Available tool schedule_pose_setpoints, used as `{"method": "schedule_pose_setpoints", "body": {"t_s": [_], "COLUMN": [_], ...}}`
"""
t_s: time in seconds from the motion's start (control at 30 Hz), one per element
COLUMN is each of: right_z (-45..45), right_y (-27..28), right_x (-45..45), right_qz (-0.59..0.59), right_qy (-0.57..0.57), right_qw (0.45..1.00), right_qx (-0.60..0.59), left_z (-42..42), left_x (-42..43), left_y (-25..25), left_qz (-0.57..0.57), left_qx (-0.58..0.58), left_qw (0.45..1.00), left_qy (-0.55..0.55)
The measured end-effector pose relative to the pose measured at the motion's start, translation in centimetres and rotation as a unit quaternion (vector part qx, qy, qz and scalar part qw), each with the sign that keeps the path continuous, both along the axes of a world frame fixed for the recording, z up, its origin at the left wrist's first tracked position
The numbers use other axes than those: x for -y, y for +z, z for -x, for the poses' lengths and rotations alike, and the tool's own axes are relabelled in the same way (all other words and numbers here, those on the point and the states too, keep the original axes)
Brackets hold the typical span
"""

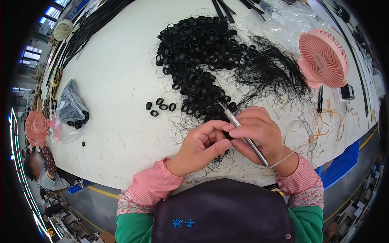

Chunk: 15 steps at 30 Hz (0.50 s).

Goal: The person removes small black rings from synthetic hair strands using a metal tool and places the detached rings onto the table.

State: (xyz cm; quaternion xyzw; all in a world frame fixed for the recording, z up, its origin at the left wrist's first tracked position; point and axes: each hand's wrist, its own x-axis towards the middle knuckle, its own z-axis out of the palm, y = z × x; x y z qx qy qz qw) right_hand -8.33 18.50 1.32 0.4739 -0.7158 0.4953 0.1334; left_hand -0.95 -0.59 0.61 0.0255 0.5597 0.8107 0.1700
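Head view: ref. pt. = the big heap of matte-black, rubber-like rings (194, 40) on the white tabletop (121, 81). Just on the heap's near side, L hand (202, 143) seems to pinch one small black ring (228, 135) btwn thumb & fingers; it's part-hidden, so can't tell its axis. R hand (259, 135) grasps a slim silver pen-shaped metal tool (256, 150), fingertips right by that ring. Tool's long axis runs diag.: narrow tip twd heap, butt end by R wrist; can't tell if tip touches heap. Ring sits btwn both hands, both sets of fingertips close. A few loose black rings (163, 107) lie L of heap; fine black tangled threads (271, 69) spread R, w/ a pink plastic fan (324, 58) farther R.
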Motion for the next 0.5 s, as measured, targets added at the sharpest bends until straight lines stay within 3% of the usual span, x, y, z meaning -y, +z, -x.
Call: {"method": "schedule_pose_setpoints", "body": {"t_s": [0.13,0.37,0.47,0.5], "right_z": [-0.3,-1.3,-1.3,-1.2], "right_y": [-0.3,-0.2,0.8,1.2], "right_x": [-0.1,-0.2,-0.8,-0.9], "right_qz": [0.022,0.056,0.038,0.089], "right_qy": [0.030,0.049,0.041,0.057], "right_qw": [0.996,0.966,0.953,0.936], "right_qx": [0.080,0.249,0.299,0.337], "left_z": [0.3,0.2,0.3,0.3], "left_x": [0.0,0.5,0.4,0.5], "left_y": [1.3,0.0,0.2,0.0], "left_qz": [-0.015,-0.016,0.035,0.030], "left_qx": [0.086,0.044,0.032,0.033], "left_qw": [0.996,0.998,0.996,0.995], "left_qy": [0.016,0.033,0.074,0.086]}}
